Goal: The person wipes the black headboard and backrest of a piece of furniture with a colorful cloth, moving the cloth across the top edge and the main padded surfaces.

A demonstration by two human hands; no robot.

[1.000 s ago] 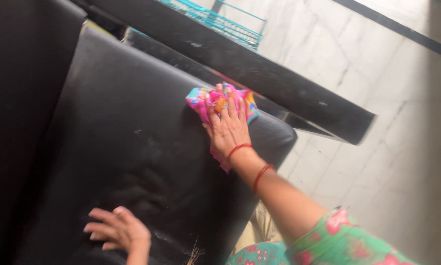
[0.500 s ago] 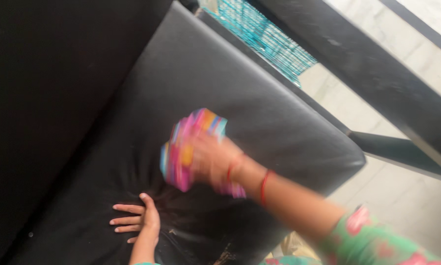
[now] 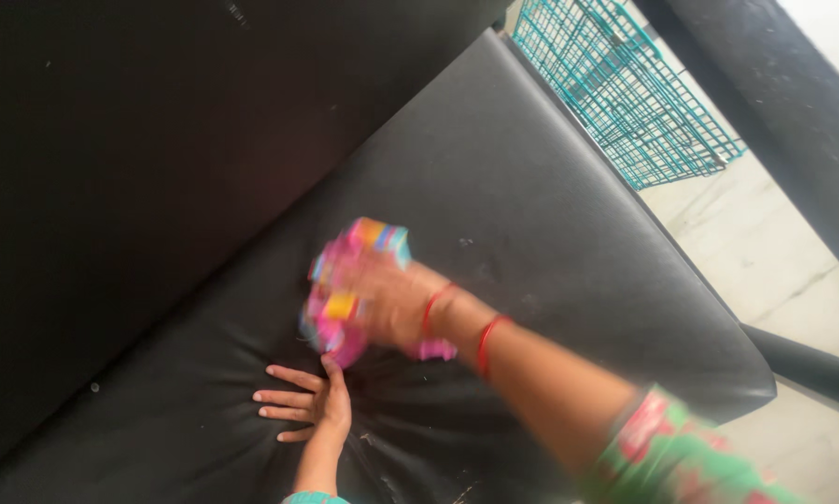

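Observation:
My right hand [image 3: 382, 301] presses a crumpled pink, yellow and blue cloth [image 3: 345, 299] flat against the black leather seat cushion [image 3: 531, 215]. The hand and cloth are blurred. Red thread bands circle that wrist, and a green floral sleeve covers the upper arm. My left hand [image 3: 309, 403] lies flat on the cushion just below the cloth, fingers spread and pointing left, holding nothing.
The black sofa backrest [image 3: 139, 140] fills the upper left. A teal wire basket [image 3: 625, 84] stands on the pale tiled floor [image 3: 774, 271] past the cushion's far edge. A dark bar [image 3: 783, 103] crosses the upper right corner.
My right hand swept the cloth from the cushion's far edge toward the middle, close to my left hand. The view swung, bringing the wire basket and backrest into sight.

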